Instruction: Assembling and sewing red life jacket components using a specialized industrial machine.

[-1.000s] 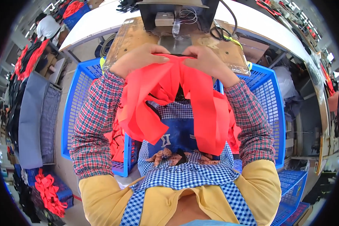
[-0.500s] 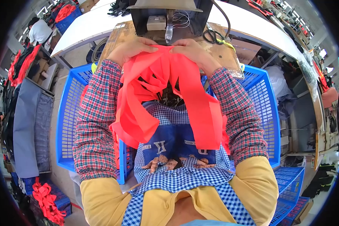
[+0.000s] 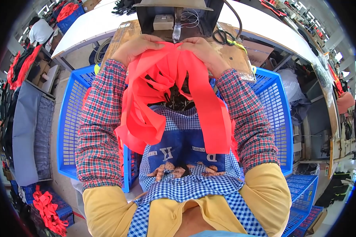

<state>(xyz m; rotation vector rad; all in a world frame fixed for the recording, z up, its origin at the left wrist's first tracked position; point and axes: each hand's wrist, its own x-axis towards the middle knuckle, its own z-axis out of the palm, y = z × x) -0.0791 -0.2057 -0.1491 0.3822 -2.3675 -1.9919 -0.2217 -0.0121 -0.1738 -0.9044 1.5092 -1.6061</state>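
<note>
Board (image 3: 234,59) edges flank left grip (image 3: 137,49) and right grip (image 3: 203,52) pinching red fabric (image 3: 199,87).

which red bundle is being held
The central bundle, its top edge held by the left hand and right hand; the lower-left pile and upper-left pile are touched by neither.

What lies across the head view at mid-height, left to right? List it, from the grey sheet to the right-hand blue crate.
Grey sheet → left blue crate → left plaid sleeve → red fabric strips → right plaid sleeve → right blue crate.
</note>
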